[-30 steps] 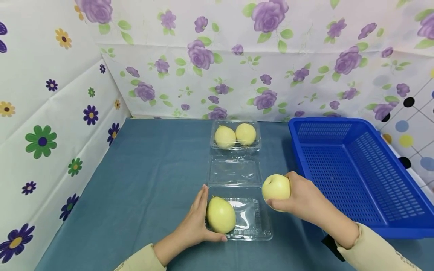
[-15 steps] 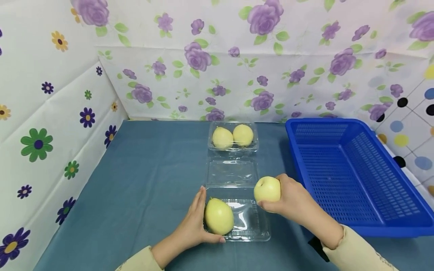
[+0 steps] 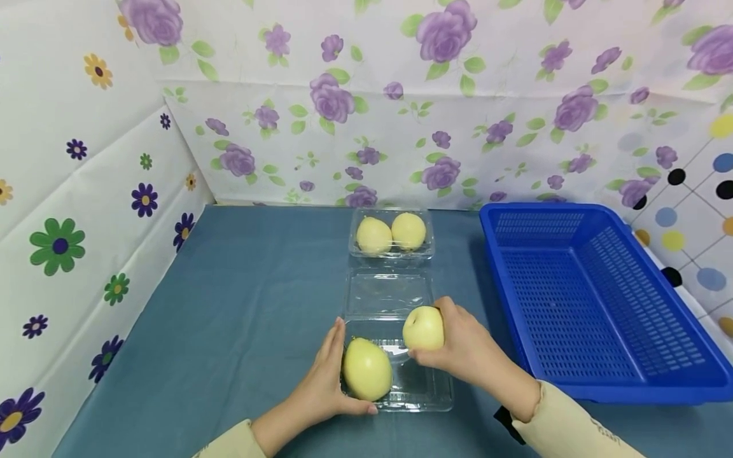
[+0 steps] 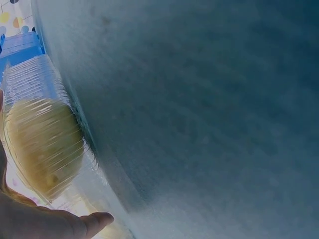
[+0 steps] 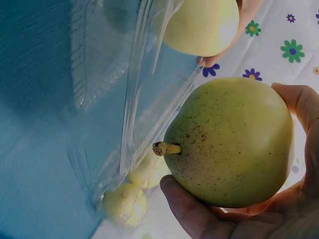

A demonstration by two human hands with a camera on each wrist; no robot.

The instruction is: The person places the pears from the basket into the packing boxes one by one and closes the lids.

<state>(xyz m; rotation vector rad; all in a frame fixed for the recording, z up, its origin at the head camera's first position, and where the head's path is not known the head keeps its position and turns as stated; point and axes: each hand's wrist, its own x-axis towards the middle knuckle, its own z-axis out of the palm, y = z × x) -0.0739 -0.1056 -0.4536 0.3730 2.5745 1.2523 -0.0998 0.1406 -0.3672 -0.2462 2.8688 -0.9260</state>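
Note:
My right hand (image 3: 469, 350) grips a yellow-green pear (image 3: 424, 329) over the right half of a clear plastic clamshell box (image 3: 426, 389). Thumb and fingers curl round the fruit; its stem and brown specks show in the right wrist view (image 5: 229, 142). Inside the box, on its left side, rests another pear (image 3: 368, 370). Along the box's left wall lie the straight fingers of my left hand (image 3: 325, 385), with the thumb stretched along the front edge. The box's clear lid (image 3: 389, 292) is folded back, flat on the cloth. Through the ribbed wall, the left wrist view shows the boxed pear (image 4: 45, 144).
Behind the lid stands a second clear box (image 3: 431, 238) with two pears (image 3: 374, 235) inside. A large blue plastic basket (image 3: 511, 305) stands on the right. Blue cloth (image 3: 246, 305) covers the table, and flowered sheets (image 3: 275, 146) hang at the back and left.
My right hand has carried the pear leftward, from beside the box's right edge to over its right half. My left hand keeps its place at the box; the head view has shifted slightly.

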